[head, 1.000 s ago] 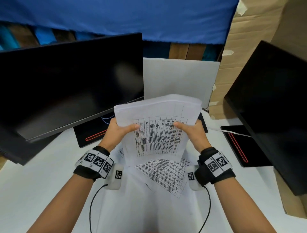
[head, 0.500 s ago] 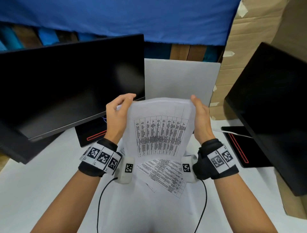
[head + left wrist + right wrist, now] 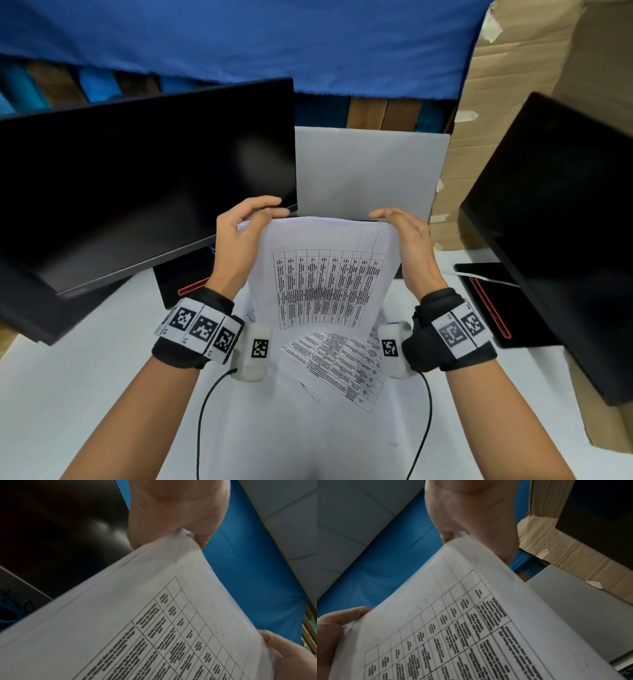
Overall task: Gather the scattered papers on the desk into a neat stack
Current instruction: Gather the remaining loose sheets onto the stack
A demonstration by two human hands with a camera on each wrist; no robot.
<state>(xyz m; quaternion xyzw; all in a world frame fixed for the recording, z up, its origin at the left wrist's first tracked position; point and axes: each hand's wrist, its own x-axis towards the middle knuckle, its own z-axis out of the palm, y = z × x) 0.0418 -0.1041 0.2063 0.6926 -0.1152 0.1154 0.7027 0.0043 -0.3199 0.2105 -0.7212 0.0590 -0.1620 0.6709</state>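
A stack of printed table sheets stands upright on its lower edge above the white desk. My left hand curls its fingers over the stack's top left corner; in the left wrist view that corner tucks into the palm. My right hand lies flat against the top right edge with fingers nearly straight, and the paper meets its palm. More printed sheets lie fanned out on the desk under the held stack.
A dark monitor stands close on the left and another on the right, each on a black base with a red line. A grey board and cardboard stand behind.
Both hands slid from the middle of the stack's sides up to its top corners. The left fingers now curl over the top edge.
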